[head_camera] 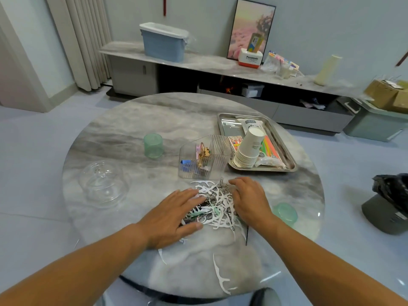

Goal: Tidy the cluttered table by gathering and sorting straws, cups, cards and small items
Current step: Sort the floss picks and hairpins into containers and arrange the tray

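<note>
A pile of white floss picks mixed with metal clips and hairpins lies near the front of the round marble table. My left hand rests flat on the pile's left side, fingers spread. My right hand presses against its right side, fingers curved. A clear divided organizer with clips stands just behind the pile. A metal tray at the right holds a stack of paper cups, coloured straws and cards.
A green cup stands left of the organizer and a glass dome lid lies at the table's left. A green lid sits right of my right hand. Loose floss picks lie near the front edge. A bin with a black bag stands on the floor at the right.
</note>
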`<state>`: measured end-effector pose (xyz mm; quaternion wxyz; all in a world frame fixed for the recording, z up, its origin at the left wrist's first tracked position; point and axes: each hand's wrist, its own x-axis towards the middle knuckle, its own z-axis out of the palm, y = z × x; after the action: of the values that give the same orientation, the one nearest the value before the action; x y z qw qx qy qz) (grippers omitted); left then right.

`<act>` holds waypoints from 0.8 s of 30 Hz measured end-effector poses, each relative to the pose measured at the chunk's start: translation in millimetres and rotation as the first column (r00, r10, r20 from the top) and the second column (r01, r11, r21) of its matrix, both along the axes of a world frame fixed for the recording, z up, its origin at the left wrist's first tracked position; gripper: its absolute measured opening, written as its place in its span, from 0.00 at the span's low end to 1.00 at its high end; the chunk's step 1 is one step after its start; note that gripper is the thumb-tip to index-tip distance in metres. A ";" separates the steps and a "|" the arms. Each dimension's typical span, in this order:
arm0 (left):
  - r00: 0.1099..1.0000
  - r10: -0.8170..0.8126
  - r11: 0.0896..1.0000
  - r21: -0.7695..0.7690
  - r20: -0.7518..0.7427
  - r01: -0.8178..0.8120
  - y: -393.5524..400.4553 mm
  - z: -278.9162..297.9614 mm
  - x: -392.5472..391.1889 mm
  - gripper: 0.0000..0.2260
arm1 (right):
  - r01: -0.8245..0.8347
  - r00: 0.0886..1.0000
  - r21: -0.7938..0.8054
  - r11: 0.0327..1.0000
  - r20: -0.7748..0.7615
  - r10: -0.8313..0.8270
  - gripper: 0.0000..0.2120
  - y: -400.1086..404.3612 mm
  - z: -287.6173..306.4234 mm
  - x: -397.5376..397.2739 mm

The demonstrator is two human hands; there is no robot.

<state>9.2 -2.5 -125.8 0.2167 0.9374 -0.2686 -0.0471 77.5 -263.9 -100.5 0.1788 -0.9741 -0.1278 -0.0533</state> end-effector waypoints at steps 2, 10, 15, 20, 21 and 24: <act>0.983 -0.104 0.994 0.046 0.150 0.098 -14.0 4.2 -8.0 0.36 | -0.018 0.999 -0.096 0.995 -0.043 0.014 0.17 -10.3 -0.1 0.4; 0.942 -0.314 0.935 0.210 0.116 0.285 -69.8 -8.3 -32.7 0.43 | 0.021 1.000 -0.157 0.987 0.020 -0.018 0.17 -32.5 0.3 -0.8; 0.992 -0.024 0.964 0.266 0.126 -0.010 -66.0 -11.6 -18.8 0.37 | -0.082 0.957 0.121 0.989 0.288 0.044 0.12 -23.3 -4.1 -28.3; 0.961 0.198 0.917 0.309 0.193 -0.251 -59.0 -9.3 -5.4 0.36 | -0.048 0.990 0.427 0.903 0.139 -0.013 0.16 11.7 -25.1 -67.0; 0.956 0.222 0.914 0.301 0.191 -0.272 -55.9 -8.5 -4.1 0.36 | 0.018 0.996 0.450 0.893 0.067 -0.054 0.18 17.2 -28.9 -71.1; 0.942 0.299 0.924 0.202 0.150 -0.326 -41.4 -8.5 -4.4 0.40 | 0.202 0.979 0.384 0.901 -0.073 -0.188 0.26 27.3 -36.0 -73.4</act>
<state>4.8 -43.9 -134.3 0.0984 0.9877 -0.1207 0.0127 4.1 -236.6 -136.5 0.3646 -0.9277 -0.0137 -0.0787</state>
